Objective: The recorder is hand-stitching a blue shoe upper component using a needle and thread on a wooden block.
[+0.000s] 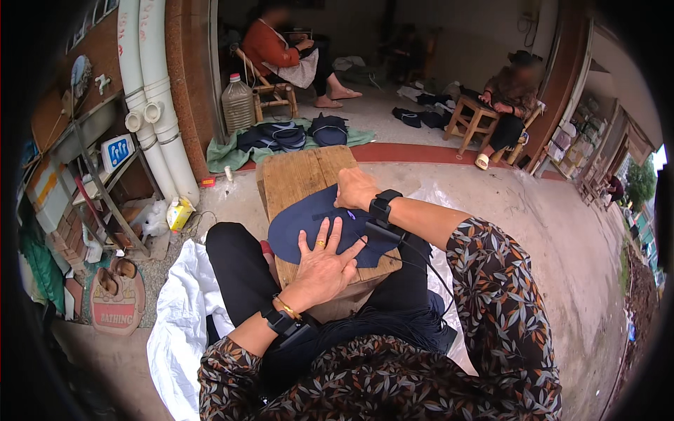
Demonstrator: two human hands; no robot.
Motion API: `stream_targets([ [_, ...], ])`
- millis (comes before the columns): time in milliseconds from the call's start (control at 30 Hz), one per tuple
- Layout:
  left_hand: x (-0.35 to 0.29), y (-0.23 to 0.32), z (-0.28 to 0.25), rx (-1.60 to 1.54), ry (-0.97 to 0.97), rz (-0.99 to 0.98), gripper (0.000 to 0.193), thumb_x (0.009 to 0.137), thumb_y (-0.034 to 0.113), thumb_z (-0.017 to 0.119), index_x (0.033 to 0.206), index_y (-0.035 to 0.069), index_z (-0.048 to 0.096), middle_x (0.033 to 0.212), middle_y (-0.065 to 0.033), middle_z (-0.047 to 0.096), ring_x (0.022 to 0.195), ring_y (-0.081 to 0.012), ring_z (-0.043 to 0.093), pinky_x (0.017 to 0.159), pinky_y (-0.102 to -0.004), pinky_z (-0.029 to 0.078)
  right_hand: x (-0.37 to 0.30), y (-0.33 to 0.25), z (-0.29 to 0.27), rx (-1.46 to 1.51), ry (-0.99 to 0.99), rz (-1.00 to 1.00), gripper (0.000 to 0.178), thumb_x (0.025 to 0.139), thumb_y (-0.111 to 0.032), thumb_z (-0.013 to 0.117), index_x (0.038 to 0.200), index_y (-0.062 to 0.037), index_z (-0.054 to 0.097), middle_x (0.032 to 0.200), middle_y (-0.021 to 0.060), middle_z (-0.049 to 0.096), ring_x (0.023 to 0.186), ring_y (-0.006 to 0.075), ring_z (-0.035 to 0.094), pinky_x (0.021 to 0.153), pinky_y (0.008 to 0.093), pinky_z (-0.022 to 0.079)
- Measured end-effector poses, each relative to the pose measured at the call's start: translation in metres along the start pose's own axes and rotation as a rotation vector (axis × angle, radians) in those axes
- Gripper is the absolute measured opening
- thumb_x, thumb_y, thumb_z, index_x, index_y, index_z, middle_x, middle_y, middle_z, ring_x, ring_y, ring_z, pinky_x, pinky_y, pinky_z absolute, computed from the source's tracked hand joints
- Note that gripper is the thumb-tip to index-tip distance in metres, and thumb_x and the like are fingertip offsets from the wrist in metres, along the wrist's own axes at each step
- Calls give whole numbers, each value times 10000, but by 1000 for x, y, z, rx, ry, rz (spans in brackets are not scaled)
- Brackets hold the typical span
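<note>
Wooden worktop (302,168) bears navy fabric (289,228) toward its near edge; left hand (321,270) presses it, grip spread flat; right hand (355,188) curled, its grip's contents impossible to tell.

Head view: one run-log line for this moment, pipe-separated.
left hand: spread flat on dark blue fabric piece | right hand: curled at its far edge, grip unclear | support: wooden bench

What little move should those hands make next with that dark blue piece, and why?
Perhaps the left hand should press slightly firmer before the right hand moves: the left lies spread over the dark blue piece on the wooden stool, while the right is curled near its far edge.
</note>
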State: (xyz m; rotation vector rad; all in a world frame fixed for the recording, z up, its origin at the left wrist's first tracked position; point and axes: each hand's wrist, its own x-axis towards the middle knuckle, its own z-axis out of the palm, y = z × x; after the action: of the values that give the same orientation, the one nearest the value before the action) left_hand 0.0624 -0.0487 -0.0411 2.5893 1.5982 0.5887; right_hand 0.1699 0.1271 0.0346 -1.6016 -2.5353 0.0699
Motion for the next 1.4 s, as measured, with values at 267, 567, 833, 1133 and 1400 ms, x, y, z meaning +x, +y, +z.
stream_targets([
  [267,0,-1,1,10,31,5,500,1014,333,435,1510,298,490,1658,-242,176,1537,-424,143,1113,-735,114,-10,-11,-3,-197,-172,-95,284,776,-148,697,1020,-23,769,1026,192,752,984,354,733,799,436,595],
  [567,2,-3,5,21,8,-35,487,1018,342,434,1493,279,517,1665,-206,198,1545,-399,151,1134,-708,124,9,14,52,150,266,-36,203,795,-73,635,891,64,750,892,300,710,885,431,722,804,473,592],
  [833,-1,-1,0,25,31,-14,508,1007,326,461,1514,301,483,1659,-203,219,1540,-404,172,1141,-707,127,7,50,12,777,44,140,406,983,-298,587,809,53,693,679,151,681,467,221,624,490,385,509],
  [1133,-1,-2,-4,34,4,19,506,1006,317,447,1510,297,487,1649,-220,224,1534,-418,176,1129,-719,139,0,8,9,60,-53,-6,352,832,-308,757,930,29,752,920,280,710,879,411,709,773,454,564],
  [1400,-1,-1,-1,7,45,-55,669,982,320,476,1591,107,299,1655,-165,258,1534,-371,209,1174,-664,125,14,33,24,165,-59,-97,329,898,-337,687,936,-23,776,943,245,727,939,413,708,826,484,557],
])
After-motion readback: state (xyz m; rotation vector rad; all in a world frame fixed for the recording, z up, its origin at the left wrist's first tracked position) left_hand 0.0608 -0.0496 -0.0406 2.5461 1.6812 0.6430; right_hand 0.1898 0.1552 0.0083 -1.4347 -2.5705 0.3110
